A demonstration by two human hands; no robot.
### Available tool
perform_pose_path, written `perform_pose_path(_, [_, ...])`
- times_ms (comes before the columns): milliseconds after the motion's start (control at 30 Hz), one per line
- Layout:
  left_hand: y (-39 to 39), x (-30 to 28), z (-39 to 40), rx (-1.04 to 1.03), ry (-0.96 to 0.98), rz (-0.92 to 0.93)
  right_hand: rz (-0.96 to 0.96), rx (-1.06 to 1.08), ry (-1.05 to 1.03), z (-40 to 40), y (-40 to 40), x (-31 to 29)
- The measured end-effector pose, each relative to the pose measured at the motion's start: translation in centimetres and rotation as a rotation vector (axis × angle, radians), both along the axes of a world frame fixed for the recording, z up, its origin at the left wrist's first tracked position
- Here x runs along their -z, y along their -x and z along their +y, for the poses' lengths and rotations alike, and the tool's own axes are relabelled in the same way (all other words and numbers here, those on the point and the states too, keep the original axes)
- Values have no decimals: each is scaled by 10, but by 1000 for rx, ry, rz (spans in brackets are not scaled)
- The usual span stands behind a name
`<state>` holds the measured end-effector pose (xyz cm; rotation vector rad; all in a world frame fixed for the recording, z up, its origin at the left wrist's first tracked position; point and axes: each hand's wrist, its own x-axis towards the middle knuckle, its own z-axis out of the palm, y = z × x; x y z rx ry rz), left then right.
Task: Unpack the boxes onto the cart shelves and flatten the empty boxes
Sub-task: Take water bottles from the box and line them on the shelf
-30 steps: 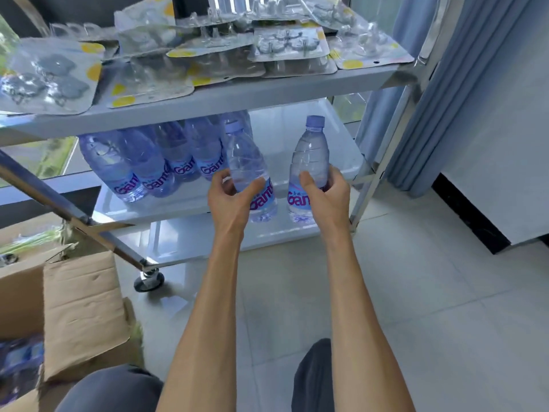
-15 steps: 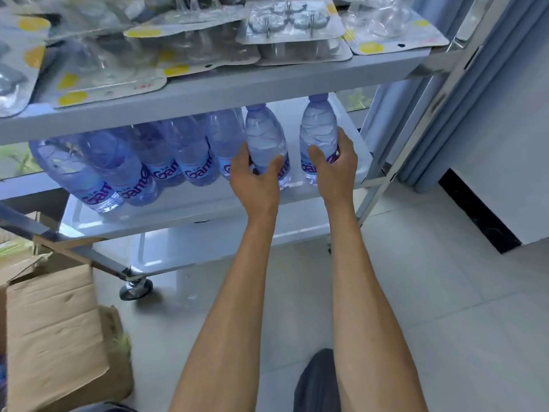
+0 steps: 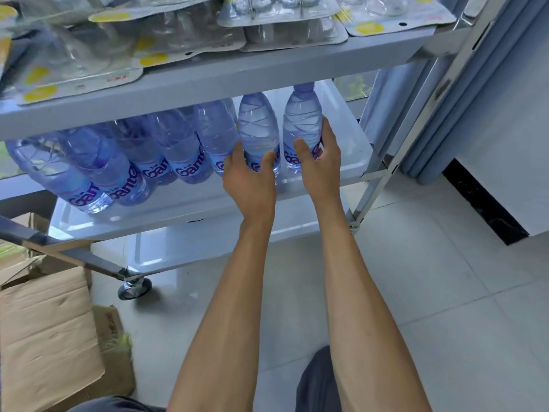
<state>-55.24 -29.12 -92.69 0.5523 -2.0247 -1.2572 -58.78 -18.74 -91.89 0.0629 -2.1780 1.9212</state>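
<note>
Bottles are being shelved: my left hand (image 3: pixel 249 176) is gripping one water bottle (image 3: pixel 259 135) and my right hand (image 3: pixel 319 162) is gripping another (image 3: pixel 303 126), both standing upright on the cart's middle shelf (image 3: pixel 350 162) at about one o'clock, closing the row. I am judging placement nearly complete; next, I am expecting to release both and return to the cardboard box (image 3: pixel 50 337) at eight o'clock.

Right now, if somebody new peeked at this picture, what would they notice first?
First, the two bare hands: the left hand and the right hand each grip an upright water bottle, the left bottle and the right bottle, on the cart's middle shelf. Beside them a row of blue bottles fills that shelf leftward. Clear blister packs cover the top shelf.
</note>
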Motion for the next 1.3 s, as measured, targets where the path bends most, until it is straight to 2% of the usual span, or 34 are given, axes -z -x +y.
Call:
perform_pose_path(133, [2, 0, 0, -37, 19, 1, 0, 38, -74, -2, -3, 3])
perform_pose_path(533, [18, 4, -4, -162, 7, -132, 22, 23, -93, -6, 10, 9])
perform_pose_path(767, [10, 12, -10, -155, -16, -29, 25, -13, -45, -17, 12, 14])
perform_pose_path(900, [-1, 15, -38, -280, 31, 43, 18, -9, -22, -23, 19, 17])
perform_pose_path(1067, [4, 12, -57, -303, -11, -52, -23, -72, -21, -29, 26, 15])
perform_pose_path(1300, [5, 14, -60, -281, -30, -106, 10, 0, -24, -42, 35, 17])
